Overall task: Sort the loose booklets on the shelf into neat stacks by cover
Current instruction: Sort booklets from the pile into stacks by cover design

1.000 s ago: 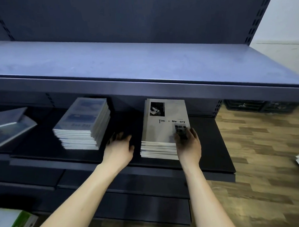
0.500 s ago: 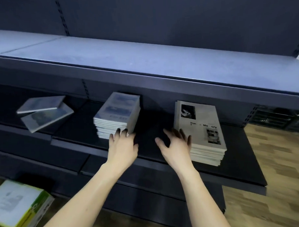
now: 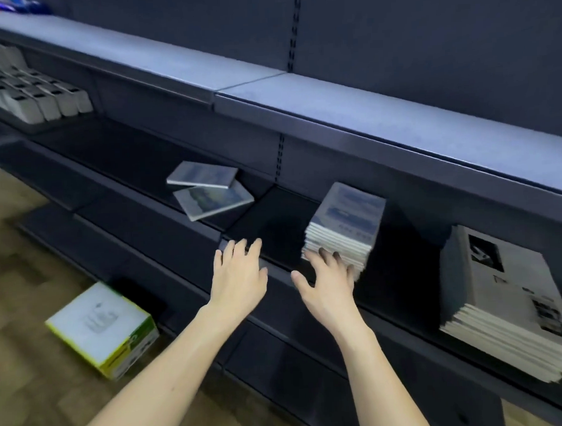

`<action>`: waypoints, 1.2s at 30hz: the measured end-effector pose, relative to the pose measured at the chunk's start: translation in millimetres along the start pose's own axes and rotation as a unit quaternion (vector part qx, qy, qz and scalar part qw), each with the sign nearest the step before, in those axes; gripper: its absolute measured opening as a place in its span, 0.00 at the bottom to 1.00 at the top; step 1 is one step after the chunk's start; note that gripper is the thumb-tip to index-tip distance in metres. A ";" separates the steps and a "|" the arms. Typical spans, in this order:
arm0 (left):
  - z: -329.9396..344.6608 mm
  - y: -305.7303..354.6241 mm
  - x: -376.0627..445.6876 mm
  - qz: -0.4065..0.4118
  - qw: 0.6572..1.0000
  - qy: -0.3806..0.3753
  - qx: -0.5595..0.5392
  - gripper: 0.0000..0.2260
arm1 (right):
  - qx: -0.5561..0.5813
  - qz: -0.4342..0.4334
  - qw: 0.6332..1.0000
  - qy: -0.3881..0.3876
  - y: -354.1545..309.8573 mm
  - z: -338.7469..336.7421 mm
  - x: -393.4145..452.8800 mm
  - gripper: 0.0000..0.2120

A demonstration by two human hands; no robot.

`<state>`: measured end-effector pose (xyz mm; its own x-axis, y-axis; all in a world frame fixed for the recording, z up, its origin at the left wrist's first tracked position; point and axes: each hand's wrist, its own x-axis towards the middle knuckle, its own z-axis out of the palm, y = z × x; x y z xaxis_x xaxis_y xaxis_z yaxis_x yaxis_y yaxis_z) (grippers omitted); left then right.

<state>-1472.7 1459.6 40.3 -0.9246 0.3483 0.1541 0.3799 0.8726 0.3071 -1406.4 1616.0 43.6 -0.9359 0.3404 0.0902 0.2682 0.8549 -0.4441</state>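
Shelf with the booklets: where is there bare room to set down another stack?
Bare patches: between the two loose booklets and the blue stack, where the left hand hovers; between the blue stack and the grey stack; and left of the loose booklets. The right hand crowds the blue stack's front corner.

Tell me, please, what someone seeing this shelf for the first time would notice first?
Two bare hands reach toward the dark shelf: the left hand hovers open over its front edge, and the right hand spreads against the front of a stack of blue-covered booklets. To the right sits a taller stack of grey-white booklets, while two loose blue booklets lie askew farther left. A green-and-white box rests on the floor below.
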 end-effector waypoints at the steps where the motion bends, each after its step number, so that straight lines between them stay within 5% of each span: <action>1: -3.2 -11.6 0.4 -0.004 1.000 0.005 -0.005 0.27 | 0.002 -0.004 1.000 -0.002 -10.8 8.1 2.9 0.26; 17: -25.8 -156.3 38.4 -0.064 0.995 0.034 -0.062 0.21 | 0.062 -0.061 0.993 -0.083 -138.3 107.9 70.0 0.26; 36: -20.8 -278.5 237.9 -0.055 0.997 0.009 -0.047 0.23 | 0.094 -0.071 0.984 -0.131 -235.1 207.1 287.8 0.24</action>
<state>-1797.9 1292.3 10.9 -0.9608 0.2445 0.1308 0.2769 0.8687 0.4107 -1786.0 1432.0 -10.7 -0.9944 0.0888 -0.0579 0.1057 0.7906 -0.6032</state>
